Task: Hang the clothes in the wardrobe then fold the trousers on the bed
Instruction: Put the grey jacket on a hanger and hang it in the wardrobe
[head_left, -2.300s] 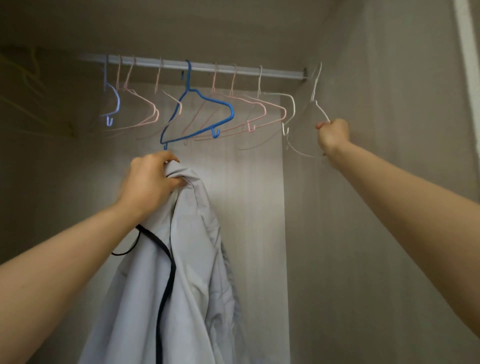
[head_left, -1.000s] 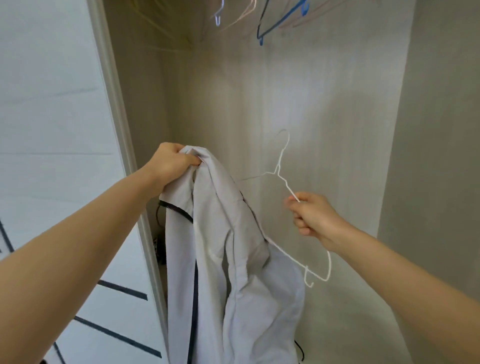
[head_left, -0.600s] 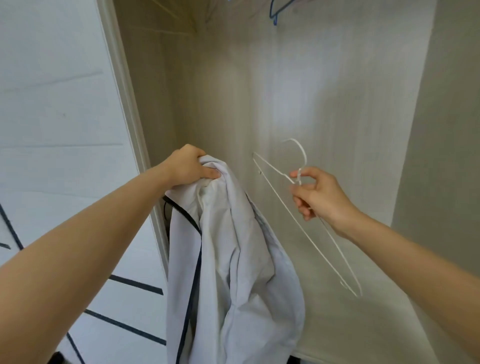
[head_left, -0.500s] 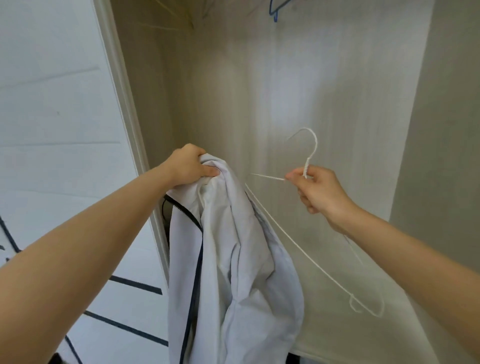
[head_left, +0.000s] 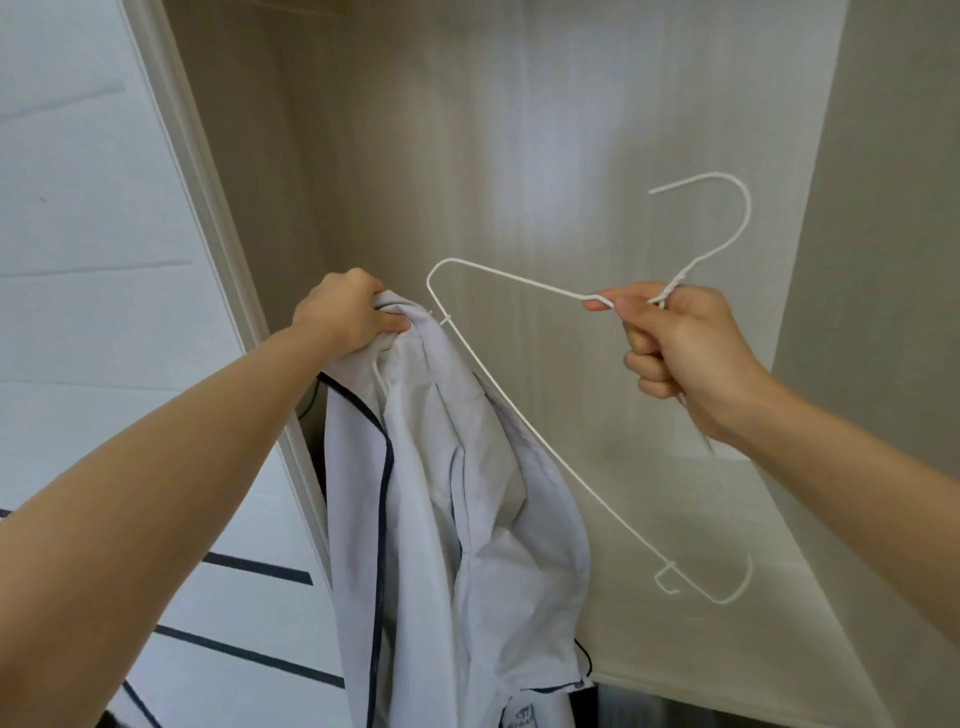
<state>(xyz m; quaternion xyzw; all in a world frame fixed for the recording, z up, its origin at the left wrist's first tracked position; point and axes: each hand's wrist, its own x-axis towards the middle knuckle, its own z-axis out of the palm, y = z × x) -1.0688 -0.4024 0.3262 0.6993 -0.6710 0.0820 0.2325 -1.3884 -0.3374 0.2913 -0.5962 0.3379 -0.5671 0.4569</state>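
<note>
Hanger meets jacket at the wardrobe, nothing hung yet.
Left hand (head_left: 348, 312) is clamped on the bunched collar of the pale grey jacket (head_left: 467, 493), which dangles at the wardrobe (head_left: 571, 130) opening. Right hand (head_left: 680, 348) is curled round the neck of a white wire hanger (head_left: 519, 279), one shoulder tip touching fabric beside the collar. My read: the hanger is not inside the garment and no rail is in view, so hanging has barely begun. Trousers and bed are out of view; folding is all left.
</note>
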